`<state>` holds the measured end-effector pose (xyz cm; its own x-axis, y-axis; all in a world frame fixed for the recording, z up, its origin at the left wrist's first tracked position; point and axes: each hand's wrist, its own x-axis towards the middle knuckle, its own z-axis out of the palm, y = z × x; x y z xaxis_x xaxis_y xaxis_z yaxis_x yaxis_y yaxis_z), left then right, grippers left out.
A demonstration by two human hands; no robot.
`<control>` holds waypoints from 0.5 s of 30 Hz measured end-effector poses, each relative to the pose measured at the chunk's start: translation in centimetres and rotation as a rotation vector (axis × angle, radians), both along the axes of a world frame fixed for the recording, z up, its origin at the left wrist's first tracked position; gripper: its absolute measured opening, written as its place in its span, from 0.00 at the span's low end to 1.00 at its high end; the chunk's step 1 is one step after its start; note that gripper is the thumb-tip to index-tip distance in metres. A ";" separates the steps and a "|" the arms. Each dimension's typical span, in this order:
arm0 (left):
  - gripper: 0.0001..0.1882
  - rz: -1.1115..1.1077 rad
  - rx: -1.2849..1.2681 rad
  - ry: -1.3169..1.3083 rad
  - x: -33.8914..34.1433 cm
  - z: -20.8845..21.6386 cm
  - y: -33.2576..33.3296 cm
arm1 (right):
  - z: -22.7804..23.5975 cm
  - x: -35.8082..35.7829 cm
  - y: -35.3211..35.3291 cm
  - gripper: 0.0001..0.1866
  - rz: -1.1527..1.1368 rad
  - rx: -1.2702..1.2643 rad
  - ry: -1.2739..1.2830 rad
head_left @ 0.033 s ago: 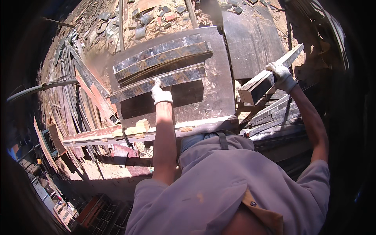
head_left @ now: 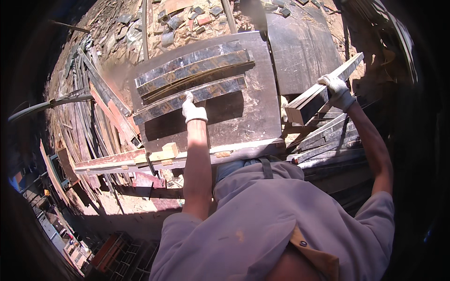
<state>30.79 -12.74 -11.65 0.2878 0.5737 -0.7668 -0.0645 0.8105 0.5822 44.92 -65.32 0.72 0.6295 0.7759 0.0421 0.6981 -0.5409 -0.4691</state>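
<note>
My left hand (head_left: pixel 193 110), in a white glove, reaches forward and holds the nearest of three dark, worn plywood strips (head_left: pixel 220 88). The strips lie side by side across a dark square board (head_left: pixel 255 119) in front of me. My right hand (head_left: pixel 338 90), also gloved, is out to the right and grips a long pale wooden batten (head_left: pixel 313 100). The batten slants from beside the board up toward the far right.
A stack of dark planks (head_left: pixel 323 143) lies at my right below the batten. A timber rail with a pale wood block (head_left: pixel 161 153) runs along the board's near edge. Long boards and scrap (head_left: pixel 101 103) pile up at the left. Rubble and tile pieces (head_left: pixel 187 18) cover the far ground.
</note>
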 end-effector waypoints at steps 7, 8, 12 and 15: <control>0.33 -0.416 -0.037 0.291 4.0 0.2 0.7 | -0.9 -0.9 -1.4 0.24 -0.040 -0.057 -0.013; 0.37 -0.549 0.019 0.331 3.8 -0.6 2.4 | -0.6 -0.8 -0.7 0.24 -0.031 -0.047 -0.015; 0.41 -0.908 0.265 0.410 4.0 -0.2 3.8 | -0.5 -0.7 -0.2 0.23 -0.026 -0.070 -0.032; 0.51 -0.924 0.120 0.484 1.9 2.2 2.3 | -1.5 -0.7 1.2 0.17 0.000 -0.114 -0.058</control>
